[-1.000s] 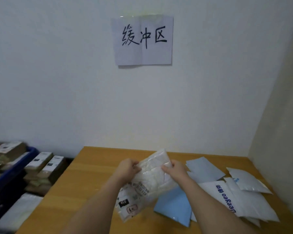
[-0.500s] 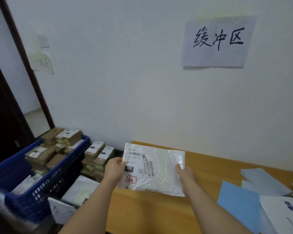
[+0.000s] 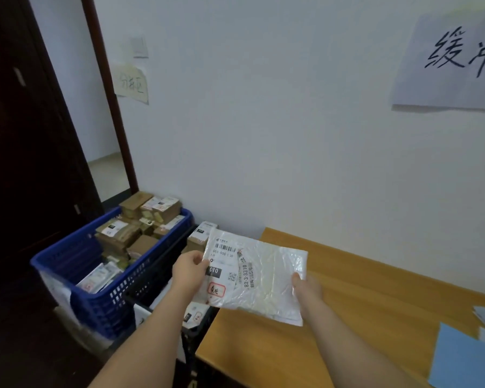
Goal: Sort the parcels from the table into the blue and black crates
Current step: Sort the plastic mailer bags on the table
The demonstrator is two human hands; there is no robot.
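white wall [image 3: 263, 121] fills most of the view, with a dark door frame [image 3: 107, 93] at its left edge and a wooden table [image 3: 361, 312] pushed against it at lower right. two bare forearms reach forward from the bottom of the view.

both hands hold one white plastic parcel [image 3: 266, 278] between them, face up and level, above the table's left corner. the left hand [image 3: 189, 271] grips the parcel's left edge, thumb curled over the top of the printed shipping label and the fingers hidden underneath. the right hand [image 3: 305, 287] pinches the right edge, thumb on top and fingers tucked below. the label shows a barcode, the number 010 on a black patch, and a red stamp; a narrower slip beside it reads 82-3-3310. the parcel's left part overhangs the table edge toward the crates.

left of the table stands a blue crate [image 3: 101, 301], piled with brown cardboard boxes [image 3: 129, 236] and some flat white packets. between it and the table sits a black crate [image 3: 196, 334], mostly hidden behind the left forearm and the held parcel; a few boxed and white parcels show inside it.

at the table's far right edge lie a light blue envelope [image 3: 465, 357] and the corners of some pale envelopes, cut off by the frame. on the wall at upper right hangs a white paper sign [image 3: 445, 60] with large handwritten black characters, partly out of view. a smaller handwritten note [image 3: 130, 84] is stuck near the door frame, below a light switch [image 3: 139, 46].
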